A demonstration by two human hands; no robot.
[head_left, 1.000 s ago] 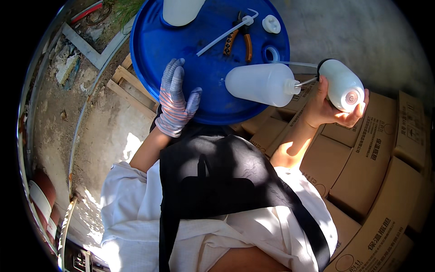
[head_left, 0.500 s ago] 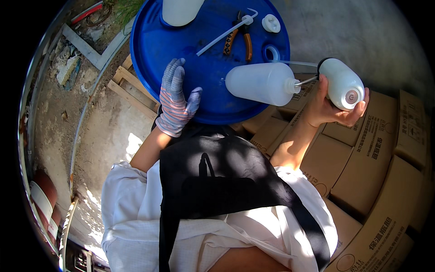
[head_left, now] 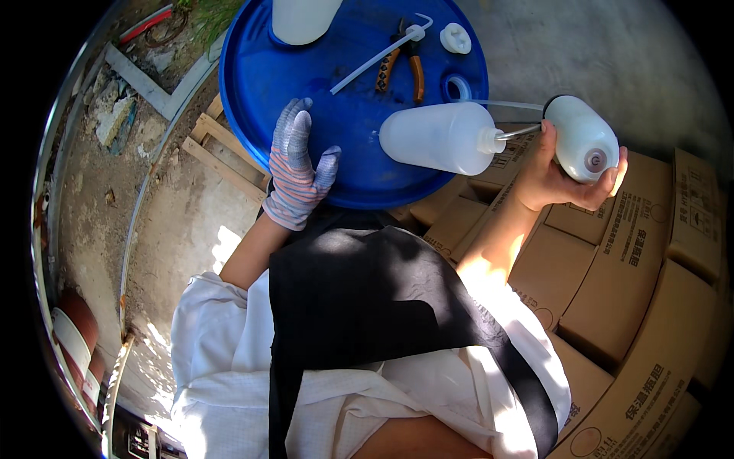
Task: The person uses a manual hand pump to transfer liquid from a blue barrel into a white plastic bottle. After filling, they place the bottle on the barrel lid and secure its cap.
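Note:
My bare right hand [head_left: 569, 172] is wrapped round a white electric pump [head_left: 582, 138] with a button on its end. From the pump, a metal spout reaches into the neck of a translucent white plastic bottle [head_left: 440, 139] on a blue drum [head_left: 352, 172]. A clear tube [head_left: 508, 104] runs between the pump and the drum's round opening [head_left: 459, 87]. My left hand [head_left: 298, 168], in a striped grey and pink glove, is held with its fingers stretched out by the drum's near left rim. Nothing is in it.
On the drum lie orange-handled pliers [head_left: 415, 73], a white dip tube with a bent nozzle [head_left: 375, 60] and a white cap [head_left: 456, 38]. Another white container [head_left: 304, 19] stands at the drum's far side. Cardboard boxes [head_left: 612, 291] fill the right; a wooden pallet [head_left: 229, 153] lies left.
My right hand and the pump have shifted slightly to the right and away from me. The bottle and my left hand have hardly moved.

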